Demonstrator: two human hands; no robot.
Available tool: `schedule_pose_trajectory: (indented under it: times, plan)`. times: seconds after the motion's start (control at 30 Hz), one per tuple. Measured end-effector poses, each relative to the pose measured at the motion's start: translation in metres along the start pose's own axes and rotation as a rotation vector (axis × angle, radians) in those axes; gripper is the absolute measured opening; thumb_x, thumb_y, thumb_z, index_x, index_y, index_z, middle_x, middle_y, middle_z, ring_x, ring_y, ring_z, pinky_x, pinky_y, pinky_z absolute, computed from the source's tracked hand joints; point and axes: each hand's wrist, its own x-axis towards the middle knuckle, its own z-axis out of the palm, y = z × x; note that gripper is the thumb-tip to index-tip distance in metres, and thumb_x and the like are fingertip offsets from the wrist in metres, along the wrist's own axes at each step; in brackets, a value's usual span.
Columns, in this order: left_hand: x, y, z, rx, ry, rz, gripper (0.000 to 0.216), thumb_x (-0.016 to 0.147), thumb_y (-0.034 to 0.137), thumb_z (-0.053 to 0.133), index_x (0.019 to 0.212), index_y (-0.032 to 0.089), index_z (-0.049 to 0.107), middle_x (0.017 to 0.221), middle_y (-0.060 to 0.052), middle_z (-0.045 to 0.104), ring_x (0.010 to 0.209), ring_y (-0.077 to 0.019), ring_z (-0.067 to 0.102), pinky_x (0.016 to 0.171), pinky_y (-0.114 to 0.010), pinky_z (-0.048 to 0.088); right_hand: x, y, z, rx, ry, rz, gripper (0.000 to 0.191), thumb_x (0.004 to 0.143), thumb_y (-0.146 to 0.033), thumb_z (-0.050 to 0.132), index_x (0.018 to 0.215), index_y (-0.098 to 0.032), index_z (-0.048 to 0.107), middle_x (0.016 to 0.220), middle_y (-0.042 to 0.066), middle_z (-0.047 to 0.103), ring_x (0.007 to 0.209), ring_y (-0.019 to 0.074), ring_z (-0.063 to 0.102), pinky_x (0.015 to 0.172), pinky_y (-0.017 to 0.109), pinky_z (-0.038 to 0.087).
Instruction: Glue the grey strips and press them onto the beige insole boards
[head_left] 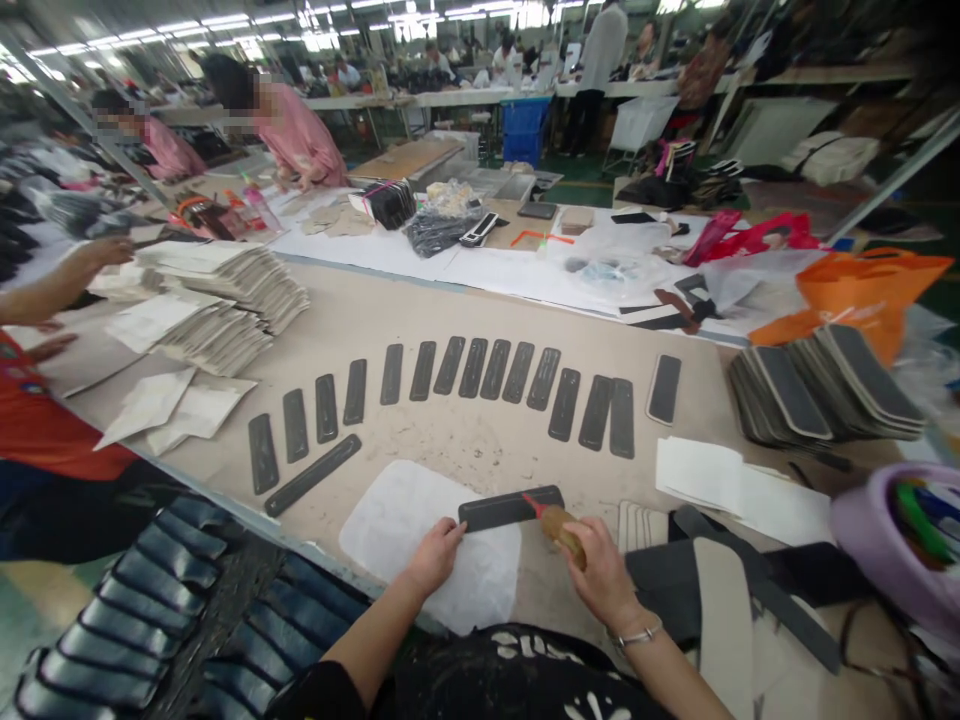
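A long dark grey strip (495, 511) with rounded ends lies in front of me, its left part over a white sheet (397, 520). My left hand (437, 556) pinches the strip's left end. In my right hand (600, 575) is a squeeze bottle (562, 533) of brownish colour, its red nozzle tipped down onto the strip's right part. Beyond my hands, an arc of short dark pieces (471, 368) with shiny lines on them is spread on the table. Another long dark strip (313, 475) lies slanted at the left end of the arc.
Stacked dark pieces (795, 390) and white sheets (701, 475) sit on the right, near a purple tub (862, 530). At the left, a co-worker's hand (109, 252) is near piled pale sheets (217, 270). Loose grey and beige strips (724, 610) lie beside my right arm.
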Motion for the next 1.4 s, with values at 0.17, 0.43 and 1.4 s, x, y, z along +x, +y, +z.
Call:
schedule_pose_trajectory:
  times: [0.17, 0.43, 1.4]
  plan:
    - [0.003, -0.004, -0.001, 0.017, -0.016, 0.001, 0.033, 0.086, 0.016, 0.038, 0.108, 0.022, 0.061, 0.103, -0.005, 0.056, 0.089, -0.0154, 0.053, 0.084, -0.026, 0.043, 0.016, -0.032, 0.030, 0.153, -0.180, -0.099, 0.029, 0.083, -0.011, 0.047, 0.110, -0.021, 0.046, 0.100, 0.009, 0.043, 0.093, 0.0229, 0.046, 0.079, 0.041, 0.047]
    - [0.010, -0.009, 0.004, 0.010, 0.037, -0.041, 0.028, 0.087, 0.020, 0.041, 0.094, 0.021, 0.067, 0.092, -0.004, 0.060, 0.083, -0.0146, 0.055, 0.077, -0.024, 0.043, 0.027, -0.045, 0.061, 0.185, -0.287, -0.179, 0.031, 0.079, -0.007, 0.049, 0.107, -0.020, 0.049, 0.096, 0.008, 0.044, 0.090, 0.0223, 0.045, 0.077, 0.039, 0.046]
    - [0.014, -0.002, -0.001, 0.152, -0.009, -0.004, 0.026, 0.089, 0.021, 0.039, 0.083, 0.018, 0.064, 0.093, -0.004, 0.056, 0.083, -0.0128, 0.056, 0.080, -0.022, 0.043, -0.020, 0.014, -0.010, -0.015, -0.164, 0.024, 0.040, 0.074, 0.001, 0.044, 0.108, -0.020, 0.047, 0.098, 0.008, 0.042, 0.091, 0.0221, 0.045, 0.079, 0.040, 0.046]
